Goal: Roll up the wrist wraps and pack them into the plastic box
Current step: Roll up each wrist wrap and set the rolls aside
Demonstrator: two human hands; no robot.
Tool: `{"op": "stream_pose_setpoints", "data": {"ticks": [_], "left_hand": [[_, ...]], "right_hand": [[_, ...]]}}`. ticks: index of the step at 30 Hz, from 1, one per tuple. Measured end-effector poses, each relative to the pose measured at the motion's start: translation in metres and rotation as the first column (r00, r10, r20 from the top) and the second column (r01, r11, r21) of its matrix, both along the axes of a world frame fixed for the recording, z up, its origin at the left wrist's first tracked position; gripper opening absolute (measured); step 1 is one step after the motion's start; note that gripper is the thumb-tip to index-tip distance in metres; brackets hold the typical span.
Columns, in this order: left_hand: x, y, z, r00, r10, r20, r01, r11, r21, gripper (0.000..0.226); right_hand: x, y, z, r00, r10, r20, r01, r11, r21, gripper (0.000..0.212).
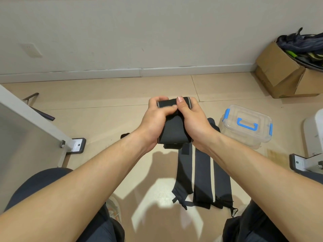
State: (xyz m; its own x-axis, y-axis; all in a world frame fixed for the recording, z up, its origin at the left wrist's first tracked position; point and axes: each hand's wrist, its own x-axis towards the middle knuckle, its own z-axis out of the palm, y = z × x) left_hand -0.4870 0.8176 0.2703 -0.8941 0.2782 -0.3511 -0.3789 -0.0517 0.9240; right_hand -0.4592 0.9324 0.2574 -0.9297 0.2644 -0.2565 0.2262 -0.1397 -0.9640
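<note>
Black elastic wrist wrap (173,126) is gripped from both sides by the left hand (155,119) and right hand (194,121), fingers curled around its rolled end, above three flat wraps (202,173) on the tiled floor (104,95), near the closed plastic box (246,126).

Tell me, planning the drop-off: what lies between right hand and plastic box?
Head view: between right hand and plastic box lie ends of unrolled wraps on floor.
</note>
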Motion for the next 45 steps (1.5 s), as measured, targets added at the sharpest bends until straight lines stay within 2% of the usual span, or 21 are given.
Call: {"op": "stream_pose_setpoints", "data": {"ticks": [2,3,6,8,16,20,22,26,30,34,40,45], "left_hand": [[-0.002,0.0,0.002,0.991,-0.001,0.136,-0.002,1.0,0.024,0.058],[-0.001,0.0,0.003,0.985,-0.018,0.169,0.014,1.0,0.021,0.063],[0.0,0.0,0.002,0.989,-0.048,0.139,0.055,0.998,-0.042,0.053],[0.001,-0.002,0.001,0.994,-0.056,0.096,0.061,0.997,-0.046,0.044],[-0.002,-0.005,-0.002,0.997,0.038,0.069,-0.037,0.999,-0.016,0.033],[-0.001,-0.002,-0.012,0.992,0.121,0.026,-0.12,0.992,-0.032,0.034],[-0.003,0.0,-0.014,0.989,0.147,0.013,-0.147,0.989,-0.031,0.034],[-0.014,-0.002,-0.014,0.981,0.183,0.067,-0.184,0.983,-0.002,0.039],[-0.032,-0.013,-0.006,0.963,0.203,0.176,-0.223,0.969,0.106,0.038],[-0.042,-0.024,-0.003,0.946,0.243,0.216,-0.278,0.948,0.151,0.028],[-0.05,-0.033,-0.004,0.927,0.324,0.19,-0.351,0.927,0.131,0.022],[-0.052,-0.034,-0.007,0.908,0.384,0.167,-0.4,0.913,0.075,0.033]], "right_hand": [[0.001,-0.001,0.0,0.999,0.011,-0.03,-0.01,0.999,0.032,0.027],[0.002,-0.001,0.0,0.999,0.016,-0.043,-0.014,0.999,0.051,0.021],[0.003,0.0,-0.002,0.997,0.043,-0.068,-0.034,0.991,0.133,0.012],[0.003,0.001,-0.001,0.995,0.067,-0.073,-0.055,0.985,0.161,0.014],[0.007,-0.002,0.0,0.995,0.092,-0.024,-0.092,0.996,0.004,0.019],[0.005,-0.004,-0.006,0.996,0.035,0.084,-0.035,0.999,-0.002,0.038],[0.003,-0.003,-0.008,0.994,0.028,0.106,-0.027,1.0,-0.015,0.041],[0.002,0.003,-0.001,0.987,0.091,0.132,-0.065,0.98,-0.189,0.036],[0.004,0.009,0.001,0.984,0.104,0.142,-0.068,0.969,-0.236,0.024],[0.008,0.01,0.002,0.982,0.151,0.11,-0.126,0.97,-0.208,0.005],[0.016,0.011,-0.004,0.978,0.204,0.043,-0.203,0.979,-0.026,0.018],[0.017,0.01,0.0,0.985,0.17,-0.015,-0.168,0.983,0.076,0.016]]}}
